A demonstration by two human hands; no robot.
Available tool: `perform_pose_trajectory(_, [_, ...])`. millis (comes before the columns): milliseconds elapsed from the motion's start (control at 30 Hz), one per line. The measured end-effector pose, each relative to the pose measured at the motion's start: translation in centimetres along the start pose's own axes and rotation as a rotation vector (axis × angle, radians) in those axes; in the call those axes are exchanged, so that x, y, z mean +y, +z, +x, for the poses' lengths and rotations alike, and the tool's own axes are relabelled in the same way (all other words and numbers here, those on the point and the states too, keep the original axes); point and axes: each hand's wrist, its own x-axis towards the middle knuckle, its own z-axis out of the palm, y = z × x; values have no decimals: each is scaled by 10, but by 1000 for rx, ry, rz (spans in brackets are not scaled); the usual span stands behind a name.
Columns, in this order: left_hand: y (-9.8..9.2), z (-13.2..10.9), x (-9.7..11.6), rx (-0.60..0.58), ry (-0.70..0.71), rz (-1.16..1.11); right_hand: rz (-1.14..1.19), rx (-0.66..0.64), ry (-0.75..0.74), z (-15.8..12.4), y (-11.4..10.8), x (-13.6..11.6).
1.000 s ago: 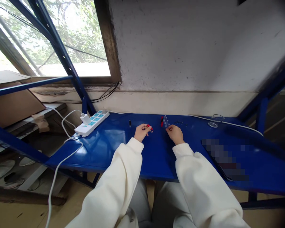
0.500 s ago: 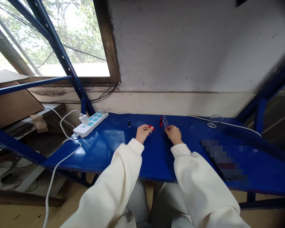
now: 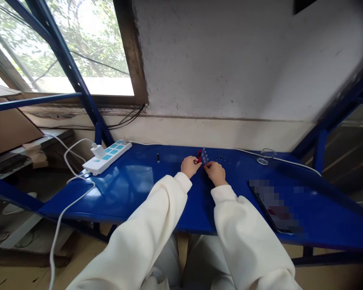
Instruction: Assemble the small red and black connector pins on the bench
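Note:
My left hand (image 3: 190,166) is closed in a pinch at the middle of the blue table (image 3: 145,201). A small red piece (image 3: 199,162) shows at its fingertips, partly hidden. Just beyond stands or lies another red piece (image 3: 199,153), with a row of small clear pieces (image 3: 203,154) beside it. My right hand (image 3: 217,173) is also pinched, its fingertips close to the front of the clear pieces; what it holds, if anything, is too small to make out. Several tiny clear bits (image 3: 221,158) lie behind the right hand.
A small black-capped tube (image 3: 158,158) stands on the left. Beyond it is a white power strip (image 3: 107,157) with a plug and cable. At right are a clear round container (image 3: 264,158), a white cord (image 3: 296,166) and a dark, blurred flat device (image 3: 274,209). Blue frame posts flank the table.
My left hand has moved right with the small red piece, up to the other red piece and the clear pieces. The right hand stays near the clear pieces. The whole view has shifted slightly.

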Motion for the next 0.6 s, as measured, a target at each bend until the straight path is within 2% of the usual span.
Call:
perform_pose_trajectory(200, [4,-2,-5,-40,50,196,-43,-81,32,-6,-8,-3])
perform_pose_trajectory(400, [2,-3,-1,-42,4,175,-65,-117,70,-9,-13,-7])
perform_pose_trajectory(500, [-8,-8,4,-54,-26,204,-86,-148,93,-10,-15,-9])
perform_pose_trajectory(567, [-21,-16,8,-2,-1,162,-113,-166,80,-12,-16,-11])
perform_pose_trajectory(600, [-28,-20,10,71,15,106,-128,-170,67,-13,-17,-13])
